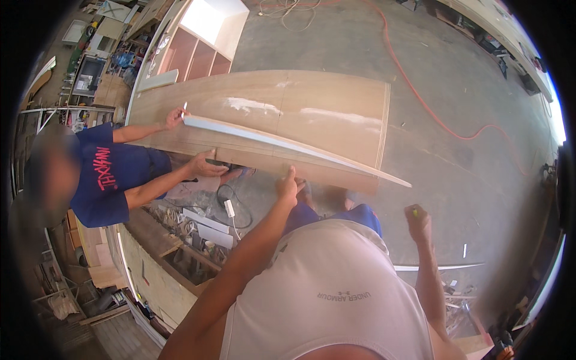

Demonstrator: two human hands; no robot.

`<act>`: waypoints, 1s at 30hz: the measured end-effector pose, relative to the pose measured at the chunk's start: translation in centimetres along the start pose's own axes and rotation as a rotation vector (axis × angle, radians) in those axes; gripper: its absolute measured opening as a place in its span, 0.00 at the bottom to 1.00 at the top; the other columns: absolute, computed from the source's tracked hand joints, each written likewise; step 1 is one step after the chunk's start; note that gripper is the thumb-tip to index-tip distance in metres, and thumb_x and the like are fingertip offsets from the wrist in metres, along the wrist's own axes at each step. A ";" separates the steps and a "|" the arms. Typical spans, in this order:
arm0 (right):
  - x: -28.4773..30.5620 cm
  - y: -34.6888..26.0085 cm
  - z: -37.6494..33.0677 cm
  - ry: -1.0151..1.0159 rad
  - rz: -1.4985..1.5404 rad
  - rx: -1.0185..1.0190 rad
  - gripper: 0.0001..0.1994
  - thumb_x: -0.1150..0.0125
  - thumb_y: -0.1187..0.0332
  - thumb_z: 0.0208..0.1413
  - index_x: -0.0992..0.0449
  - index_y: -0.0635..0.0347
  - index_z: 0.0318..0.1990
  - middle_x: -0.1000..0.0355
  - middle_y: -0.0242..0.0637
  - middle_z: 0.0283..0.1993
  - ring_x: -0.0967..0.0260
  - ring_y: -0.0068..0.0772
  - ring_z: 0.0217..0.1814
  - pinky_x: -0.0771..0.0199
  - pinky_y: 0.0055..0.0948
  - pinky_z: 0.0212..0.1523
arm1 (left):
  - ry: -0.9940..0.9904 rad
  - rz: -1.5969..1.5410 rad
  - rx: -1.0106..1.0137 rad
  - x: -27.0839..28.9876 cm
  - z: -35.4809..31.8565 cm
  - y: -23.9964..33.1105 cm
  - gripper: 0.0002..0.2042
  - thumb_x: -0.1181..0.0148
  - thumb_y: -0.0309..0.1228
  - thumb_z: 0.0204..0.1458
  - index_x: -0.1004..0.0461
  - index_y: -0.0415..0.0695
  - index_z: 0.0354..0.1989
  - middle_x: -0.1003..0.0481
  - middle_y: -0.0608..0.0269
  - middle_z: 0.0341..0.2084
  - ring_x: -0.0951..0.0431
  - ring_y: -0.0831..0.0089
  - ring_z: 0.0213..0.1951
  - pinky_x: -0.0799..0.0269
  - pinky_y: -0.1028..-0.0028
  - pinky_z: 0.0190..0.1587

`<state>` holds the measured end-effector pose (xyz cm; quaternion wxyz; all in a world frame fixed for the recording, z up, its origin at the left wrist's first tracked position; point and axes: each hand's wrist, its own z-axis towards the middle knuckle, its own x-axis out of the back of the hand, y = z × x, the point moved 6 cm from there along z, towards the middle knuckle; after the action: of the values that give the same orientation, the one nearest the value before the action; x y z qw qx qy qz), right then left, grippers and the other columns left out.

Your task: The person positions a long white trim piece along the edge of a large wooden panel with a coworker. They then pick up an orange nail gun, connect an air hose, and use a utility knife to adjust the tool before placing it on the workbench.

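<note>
A large plywood panel (312, 114) lies flat in front of me, with a long thin white strip (282, 144) along its near edge. My left hand (287, 185) presses on the panel's near edge, thumb up, under the strip. Off to the right, away from the panel, my right hand (418, 221) is closed around a small yellow-tipped object. A co-worker in a dark blue shirt (111, 174) stands at the left; one hand (175, 117) holds the strip's far end with a small white item, the other hand (204, 165) rests on the panel edge.
An orange cable (420, 96) snakes over the concrete floor beyond the panel. A wooden cabinet with open compartments (198, 54) stands behind it. Wood offcuts, a black cord and a white plug (229, 208) lie in a cluttered bin at lower left. Another thin strip (438, 267) lies at right.
</note>
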<state>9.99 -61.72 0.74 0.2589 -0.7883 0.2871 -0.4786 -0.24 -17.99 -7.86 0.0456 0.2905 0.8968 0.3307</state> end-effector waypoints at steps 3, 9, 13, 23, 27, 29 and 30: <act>-2.0 -0.5 -0.5 -0.143 -0.023 -0.018 0.13 0.41 0.62 0.57 0.22 0.65 0.35 0.27 0.49 0.25 0.28 0.39 0.27 0.29 0.36 0.32 | -0.009 -0.033 -0.038 0.3 0.2 -0.2 0.17 0.44 0.37 0.61 0.29 0.31 0.45 0.26 0.52 0.38 0.21 0.61 0.37 0.19 0.66 0.42; -3.6 -1.3 0.1 -0.148 -0.110 0.096 0.12 0.40 0.63 0.53 0.23 0.65 0.37 0.25 0.50 0.34 0.25 0.47 0.36 0.27 0.38 0.38 | -0.119 -0.099 -0.101 2.3 1.1 -1.8 0.12 0.40 0.34 0.58 0.29 0.37 0.40 0.26 0.58 0.32 0.22 0.67 0.34 0.20 0.66 0.42; -5.1 -7.1 0.6 -0.001 -0.115 0.403 0.14 0.34 0.71 0.47 0.25 0.64 0.42 0.26 0.48 0.41 0.26 0.49 0.42 0.26 0.38 0.42 | -0.203 -0.113 -0.035 2.3 0.6 -2.7 0.15 0.42 0.45 0.59 0.30 0.45 0.34 0.27 0.65 0.27 0.24 0.72 0.31 0.22 0.66 0.38; -11.4 -18.4 -1.9 -0.065 -0.079 0.645 0.14 0.36 0.69 0.50 0.24 0.67 0.43 0.24 0.51 0.39 0.24 0.47 0.41 0.25 0.38 0.39 | -0.263 0.406 -0.154 15.3 -1.1 -7.8 0.17 0.46 0.46 0.60 0.28 0.42 0.40 0.27 0.65 0.30 0.26 0.73 0.31 0.25 0.70 0.36; -17.4 -16.9 -2.6 -0.219 -0.233 0.595 0.11 0.40 0.65 0.53 0.22 0.64 0.35 0.25 0.46 0.30 0.25 0.42 0.34 0.27 0.38 0.37 | -0.303 0.440 -0.475 29.9 4.6 -21.4 0.13 0.52 0.42 0.60 0.29 0.46 0.38 0.29 0.67 0.28 0.29 0.75 0.28 0.29 0.72 0.31; -22.3 -14.6 -2.1 -0.437 -0.236 0.602 0.12 0.43 0.63 0.56 0.22 0.63 0.33 0.25 0.42 0.25 0.27 0.36 0.27 0.28 0.35 0.28 | -0.329 -0.547 0.079 39.8 5.8 -33.3 0.13 0.59 0.42 0.59 0.29 0.49 0.41 0.31 0.69 0.27 0.30 0.74 0.27 0.31 0.69 0.31; -23.4 -11.1 -1.0 -0.464 -0.134 0.480 0.12 0.44 0.63 0.57 0.22 0.63 0.33 0.26 0.39 0.24 0.28 0.33 0.24 0.30 0.32 0.24 | -0.404 -0.512 -0.074 42.5 5.6 -34.8 0.14 0.57 0.42 0.59 0.30 0.48 0.43 0.30 0.67 0.27 0.29 0.72 0.28 0.30 0.67 0.31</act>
<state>2.55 -37.69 -5.44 0.4633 -0.8100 0.0472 -0.3564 -50.97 -12.71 -29.12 0.3146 0.1136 0.9009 0.2764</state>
